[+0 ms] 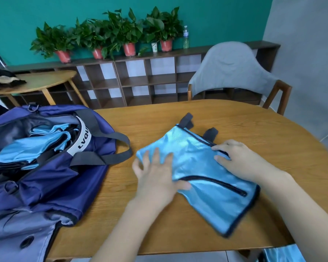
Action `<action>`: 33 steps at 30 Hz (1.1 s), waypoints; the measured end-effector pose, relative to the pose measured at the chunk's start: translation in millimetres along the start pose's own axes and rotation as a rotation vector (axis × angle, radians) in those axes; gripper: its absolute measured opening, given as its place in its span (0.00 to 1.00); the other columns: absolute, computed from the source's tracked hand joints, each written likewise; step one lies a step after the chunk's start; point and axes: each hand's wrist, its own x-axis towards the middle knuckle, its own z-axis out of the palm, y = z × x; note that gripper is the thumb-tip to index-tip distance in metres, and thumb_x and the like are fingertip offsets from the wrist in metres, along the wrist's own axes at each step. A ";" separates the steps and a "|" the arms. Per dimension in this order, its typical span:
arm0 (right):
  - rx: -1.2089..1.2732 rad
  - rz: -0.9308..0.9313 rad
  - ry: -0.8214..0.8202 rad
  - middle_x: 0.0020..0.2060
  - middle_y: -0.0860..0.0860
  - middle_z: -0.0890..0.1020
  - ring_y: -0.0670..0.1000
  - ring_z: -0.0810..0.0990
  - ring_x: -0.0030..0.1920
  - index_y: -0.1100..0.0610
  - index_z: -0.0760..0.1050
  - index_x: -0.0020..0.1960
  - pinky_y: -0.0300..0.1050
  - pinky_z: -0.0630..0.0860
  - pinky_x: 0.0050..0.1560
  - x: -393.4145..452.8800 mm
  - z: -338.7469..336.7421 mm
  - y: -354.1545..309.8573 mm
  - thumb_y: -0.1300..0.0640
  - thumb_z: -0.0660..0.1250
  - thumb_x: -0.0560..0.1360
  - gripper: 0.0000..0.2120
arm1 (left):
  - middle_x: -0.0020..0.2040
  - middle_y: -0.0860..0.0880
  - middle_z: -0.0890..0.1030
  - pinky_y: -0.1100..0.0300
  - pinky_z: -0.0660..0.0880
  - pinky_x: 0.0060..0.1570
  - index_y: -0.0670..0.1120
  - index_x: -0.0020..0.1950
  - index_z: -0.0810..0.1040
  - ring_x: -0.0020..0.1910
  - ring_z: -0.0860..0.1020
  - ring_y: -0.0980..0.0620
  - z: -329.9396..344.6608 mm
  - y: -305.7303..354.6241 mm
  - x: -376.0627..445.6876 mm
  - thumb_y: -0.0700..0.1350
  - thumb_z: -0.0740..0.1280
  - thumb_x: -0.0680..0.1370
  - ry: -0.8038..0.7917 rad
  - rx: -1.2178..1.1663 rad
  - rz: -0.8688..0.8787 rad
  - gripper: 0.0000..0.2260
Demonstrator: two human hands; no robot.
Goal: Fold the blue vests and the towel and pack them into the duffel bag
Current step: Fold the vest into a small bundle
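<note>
A shiny blue vest point(203, 173) with dark trim lies folded on the wooden table point(178, 120). My left hand point(157, 173) rests on its left edge with fingers spread. Over on the vest's right side, my right hand point(239, 159) presses down, fingertips at the dark trim. The navy duffel bag point(51, 178) lies open at the left, with several folded blue vests point(32, 146) inside. A grey towel point(229, 69) hangs over the chair back behind the table.
More blue fabric point(284, 252) shows below the table's near edge at the right. A wooden chair point(276, 95) stands at the far side. A second table point(44, 82) with dark clothes, a low shelf unit point(136, 80) and potted plants point(106, 35) are at the back.
</note>
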 end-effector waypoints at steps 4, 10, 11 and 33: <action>0.061 0.002 0.068 0.51 0.44 0.78 0.44 0.77 0.48 0.46 0.77 0.66 0.45 0.76 0.49 -14.7 -7.1 6.8 0.43 0.63 0.81 0.16 | 0.82 0.46 0.53 0.39 0.47 0.75 0.57 0.78 0.60 0.80 0.48 0.42 -0.5 -28.9 12.0 0.69 0.65 0.75 0.216 0.011 -0.130 0.35; 0.118 -0.096 0.112 0.43 0.43 0.76 0.41 0.76 0.43 0.42 0.78 0.62 0.36 0.72 0.43 -43.3 -6.2 11.1 0.40 0.67 0.77 0.15 | 0.71 0.58 0.71 0.56 0.59 0.75 0.58 0.70 0.75 0.74 0.65 0.57 14.9 -32.2 -1.0 0.54 0.73 0.77 0.295 -0.407 0.201 0.22; 0.130 -0.123 0.130 0.44 0.42 0.75 0.40 0.75 0.45 0.41 0.79 0.62 0.35 0.71 0.45 -48.2 -5.5 12.8 0.40 0.68 0.77 0.15 | 0.67 0.61 0.74 0.63 0.62 0.72 0.58 0.68 0.77 0.70 0.68 0.61 15.7 -28.9 -7.7 0.53 0.74 0.76 0.272 -0.494 0.264 0.20; 0.186 -0.485 0.160 0.53 0.35 0.75 0.41 0.72 0.56 0.43 0.83 0.59 0.36 0.70 0.56 -177.0 32.6 9.9 0.37 0.70 0.70 0.21 | 0.53 0.61 0.85 0.62 0.75 0.55 0.54 0.51 0.87 0.57 0.80 0.66 55.3 -34.2 -127.2 0.51 0.74 0.74 0.401 -0.516 0.596 0.07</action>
